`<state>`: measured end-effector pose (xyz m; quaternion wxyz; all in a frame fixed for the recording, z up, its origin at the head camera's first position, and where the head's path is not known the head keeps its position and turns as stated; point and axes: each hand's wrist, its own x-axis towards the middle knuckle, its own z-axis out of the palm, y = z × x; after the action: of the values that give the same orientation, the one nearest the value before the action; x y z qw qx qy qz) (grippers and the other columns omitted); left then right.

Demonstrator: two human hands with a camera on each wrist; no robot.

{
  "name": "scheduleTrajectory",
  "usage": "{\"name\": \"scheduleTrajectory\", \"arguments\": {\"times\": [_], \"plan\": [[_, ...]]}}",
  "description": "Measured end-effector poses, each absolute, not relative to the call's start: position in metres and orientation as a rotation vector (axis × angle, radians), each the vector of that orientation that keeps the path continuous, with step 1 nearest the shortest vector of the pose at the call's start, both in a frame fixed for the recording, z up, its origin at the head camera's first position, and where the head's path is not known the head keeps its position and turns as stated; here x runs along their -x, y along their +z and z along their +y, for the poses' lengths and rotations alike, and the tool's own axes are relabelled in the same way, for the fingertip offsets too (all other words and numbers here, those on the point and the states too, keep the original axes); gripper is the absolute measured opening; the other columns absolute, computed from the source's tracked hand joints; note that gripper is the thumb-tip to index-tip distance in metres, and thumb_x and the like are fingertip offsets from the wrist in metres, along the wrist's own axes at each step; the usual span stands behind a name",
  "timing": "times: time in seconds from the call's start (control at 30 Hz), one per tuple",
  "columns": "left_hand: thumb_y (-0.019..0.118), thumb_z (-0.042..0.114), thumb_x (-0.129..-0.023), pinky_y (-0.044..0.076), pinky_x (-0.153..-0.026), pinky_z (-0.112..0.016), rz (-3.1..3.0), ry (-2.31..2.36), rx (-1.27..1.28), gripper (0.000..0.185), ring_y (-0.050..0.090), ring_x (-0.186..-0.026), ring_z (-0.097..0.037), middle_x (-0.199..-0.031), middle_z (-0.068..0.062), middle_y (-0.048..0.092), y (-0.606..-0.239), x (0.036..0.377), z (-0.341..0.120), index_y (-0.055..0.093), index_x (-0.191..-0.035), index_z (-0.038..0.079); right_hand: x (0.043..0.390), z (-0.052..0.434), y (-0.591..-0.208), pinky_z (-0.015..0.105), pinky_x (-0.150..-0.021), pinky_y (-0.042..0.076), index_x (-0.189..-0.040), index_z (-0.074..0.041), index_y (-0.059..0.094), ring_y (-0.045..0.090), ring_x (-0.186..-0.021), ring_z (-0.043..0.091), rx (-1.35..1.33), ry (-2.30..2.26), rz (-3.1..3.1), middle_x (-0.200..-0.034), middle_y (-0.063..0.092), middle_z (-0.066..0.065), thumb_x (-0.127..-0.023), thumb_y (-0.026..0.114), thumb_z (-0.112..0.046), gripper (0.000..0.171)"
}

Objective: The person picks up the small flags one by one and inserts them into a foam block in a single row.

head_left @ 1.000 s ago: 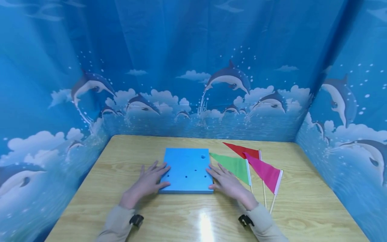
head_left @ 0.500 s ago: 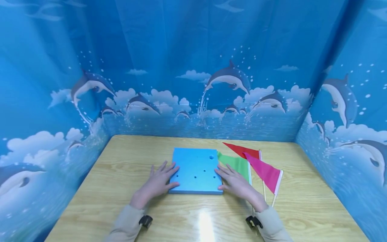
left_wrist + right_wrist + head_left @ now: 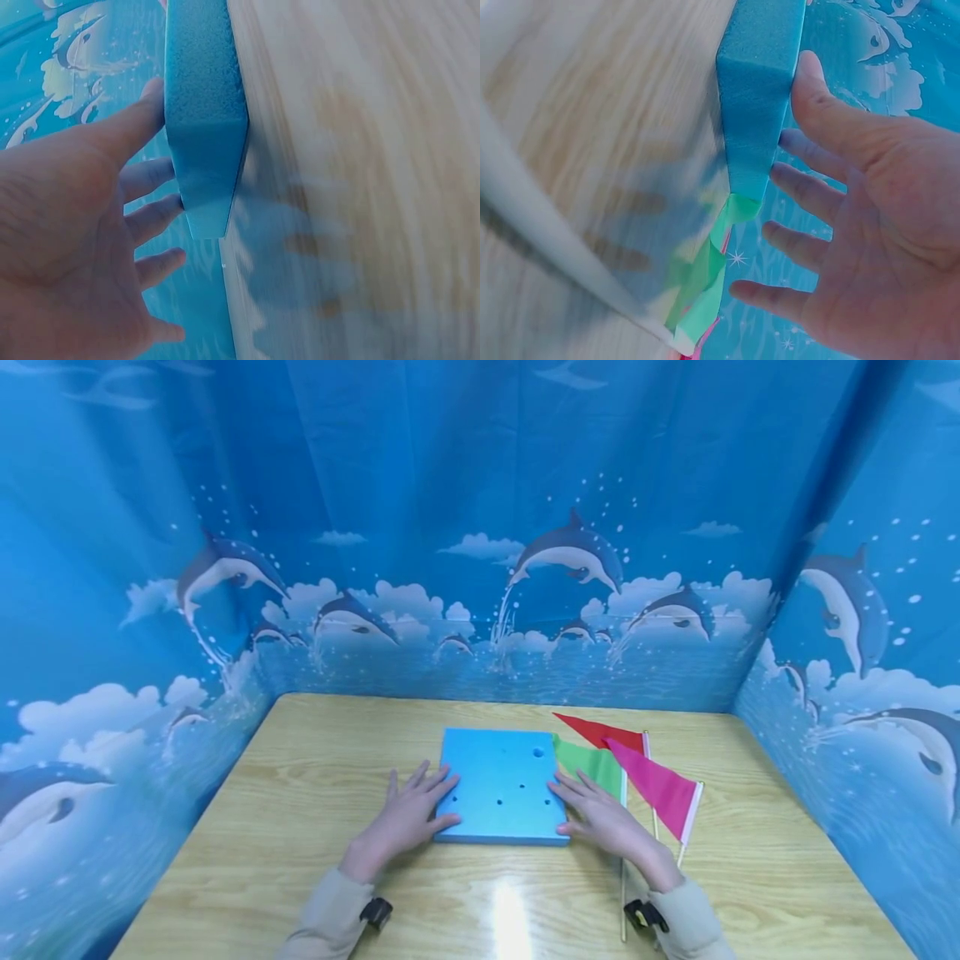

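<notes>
It's bright blue all over the board, dotted with dark holes, and here's a burst of colour from the green flag, the red flag and the hot pink flag, all trimmed in white on pale tan sticks! Honey-coloured wood grain streaks the surface, beige sleeves show black bands, and the deep blue curtain dazzles with grey-blue, white-bellied dolphins, puffy white clouds and scattered white dots!

- Head cam: you've got bright, even light; glare streak on table, near ctr.
- Soft shadows by your left hand & right hand.
- Backdrop darkens in far right corner.
- Wrist cams: you get dimmer, hazier pics w/ blurry wood grain.
</notes>
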<state>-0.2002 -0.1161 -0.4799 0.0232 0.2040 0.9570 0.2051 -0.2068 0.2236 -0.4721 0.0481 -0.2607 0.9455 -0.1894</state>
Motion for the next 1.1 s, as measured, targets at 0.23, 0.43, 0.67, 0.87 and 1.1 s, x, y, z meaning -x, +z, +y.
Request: {"name": "scheduleTrajectory", "arguments": {"times": [0.23,0.43,0.67,0.87,1.1], "plan": [[0.063,0.047,-0.097,0.003,-0.115,-0.076,2.978,0.634,-0.663,0.067,0.020,-0.153,-0.041,-0.162,-0.010,0.035,-0.480,0.197,-0.111,0.045,-0.153,0.015,0.203,0.228,-0.470,0.072,-0.112,0.026,-0.152,-0.004,0.045,0.021,-0.147,0.053,0.790,-0.607,2.880,-0.161,0.034,0.020,-0.090,0.075,-0.026,0.072],[0.064,0.047,-0.097,0.005,-0.114,-0.078,2.978,0.663,-0.684,0.067,0.021,-0.152,-0.042,-0.162,-0.011,0.036,-0.482,0.195,-0.110,0.045,-0.153,0.014,0.200,0.228,-0.469,0.072,-0.111,0.028,-0.152,-0.004,0.045,0.022,-0.147,0.053,0.773,-0.595,2.885,-0.161,0.034,0.020,-0.090,0.075,-0.027,0.072],[0.064,0.046,-0.097,0.005,-0.114,-0.078,2.972,0.683,-0.673,0.068,0.020,-0.152,-0.042,-0.162,-0.011,0.035,-0.482,0.194,-0.110,0.045,-0.153,0.014,0.197,0.227,-0.470,0.070,-0.112,0.031,-0.151,-0.003,0.045,0.025,-0.146,0.053,0.804,-0.544,2.911,-0.159,0.037,0.021,-0.092,0.074,-0.028,0.070],[0.065,0.047,-0.096,0.004,-0.115,-0.077,2.966,0.674,-0.659,0.067,0.019,-0.153,-0.039,-0.162,-0.009,0.035,-0.483,0.195,-0.111,0.046,-0.153,0.016,0.194,0.226,-0.468,0.069,-0.111,0.032,-0.150,-0.002,0.047,0.027,-0.145,0.053,0.814,-0.522,2.924,-0.158,0.039,0.021,-0.092,0.073,-0.028,0.068],[0.066,0.047,-0.096,0.004,-0.115,-0.077,2.968,0.668,-0.670,0.068,0.018,-0.153,-0.039,-0.162,-0.009,0.036,-0.485,0.196,-0.111,0.046,-0.153,0.016,0.191,0.225,-0.464,0.069,-0.111,0.032,-0.149,-0.002,0.047,0.028,-0.145,0.053,0.804,-0.525,2.913,-0.157,0.040,0.021,-0.091,0.074,-0.029,0.069]]}}
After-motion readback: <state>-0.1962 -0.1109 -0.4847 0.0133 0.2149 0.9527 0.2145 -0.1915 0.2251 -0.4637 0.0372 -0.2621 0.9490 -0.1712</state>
